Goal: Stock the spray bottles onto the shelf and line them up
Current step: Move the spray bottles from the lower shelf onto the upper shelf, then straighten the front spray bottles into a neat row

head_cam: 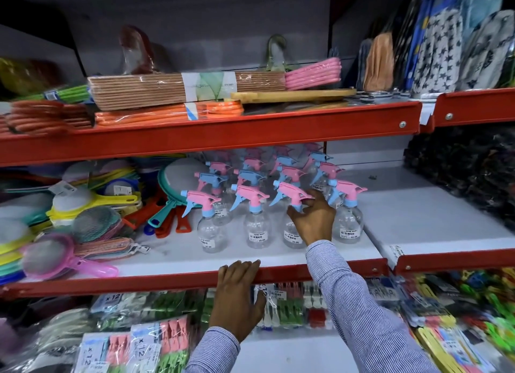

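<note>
Several clear spray bottles with pink and blue trigger heads stand in rows on the white middle shelf (172, 257). The front row holds a left bottle (210, 227), a second bottle (256, 225), a third bottle (292, 198) and a right bottle (349, 219). My right hand (313, 219) reaches in and grips the neck of the third front bottle, just under its pink head. My left hand (237, 294) rests over the shelf's red front lip, fingers curled on its edge, holding no bottle.
Plastic strainers and sieves (83, 214) crowd the shelf's left side. Right of the bottles the white shelf (412, 205) is bare, ending at dark bundles (468, 172). Hangers (167, 113) lie on the red shelf above. Packs of clothes pegs (145, 342) fill the shelf below.
</note>
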